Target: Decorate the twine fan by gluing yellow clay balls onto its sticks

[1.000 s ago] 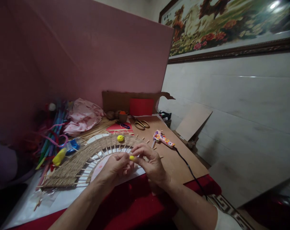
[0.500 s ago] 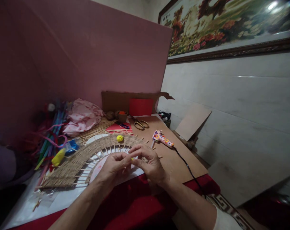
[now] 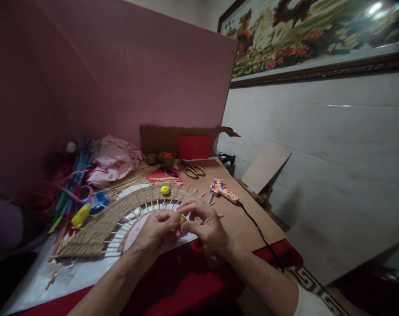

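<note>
A small yellow piece is pinched between the fingertips of my left hand and my right hand, which meet over the near edge of a woven fan-shaped piece. Thin wooden sticks poke out along the curved edges of this woven twine. On its upper part rests a yellow lump. Part of the pink round center is hidden by my left hand.
A floral glue gun with a black cord lies on the brown board. Gold-handled scissors lie behind. Colored pipe cleaners, a yellow packet and pink cloth sit at the left.
The fingertips of my two hands have parted slightly, and more of the small yellow piece shows between them. The other objects have stayed in place.
</note>
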Available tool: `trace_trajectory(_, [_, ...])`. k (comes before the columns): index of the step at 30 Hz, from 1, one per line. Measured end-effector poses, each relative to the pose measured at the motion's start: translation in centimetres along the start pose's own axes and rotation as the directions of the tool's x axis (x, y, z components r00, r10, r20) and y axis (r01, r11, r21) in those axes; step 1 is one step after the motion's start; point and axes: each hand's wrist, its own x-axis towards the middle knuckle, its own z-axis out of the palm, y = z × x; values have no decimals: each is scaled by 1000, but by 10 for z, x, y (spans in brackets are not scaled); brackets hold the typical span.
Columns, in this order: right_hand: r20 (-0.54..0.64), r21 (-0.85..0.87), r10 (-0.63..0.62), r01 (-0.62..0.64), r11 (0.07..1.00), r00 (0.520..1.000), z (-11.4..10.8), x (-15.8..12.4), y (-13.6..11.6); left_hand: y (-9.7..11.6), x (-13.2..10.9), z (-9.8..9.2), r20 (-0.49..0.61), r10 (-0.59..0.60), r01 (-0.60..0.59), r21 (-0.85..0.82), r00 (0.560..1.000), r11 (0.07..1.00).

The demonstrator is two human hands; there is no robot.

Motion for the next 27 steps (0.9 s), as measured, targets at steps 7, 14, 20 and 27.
trace_trajectory(7, [-25, 11, 25, -25, 1000, 999, 0, -1, 0, 1, -1, 1, 25, -6, 7, -17, 1000, 1000])
trace_trajectory(14, [-36, 15, 18, -17, 1000, 999, 1, -1, 1, -1, -2, 0, 19, -12, 13, -37, 1000, 999])
trace_trajectory(20, [3, -34, 17, -17, 999, 1000, 2, -3, 0, 1, -1, 2, 0, 6, -6, -52, 1000, 999])
trace_trajectory(27, [-54, -290, 41, -55, 955, 998, -16, 2, -9, 2, 1, -1, -123, 95, -90, 47, 988, 995])
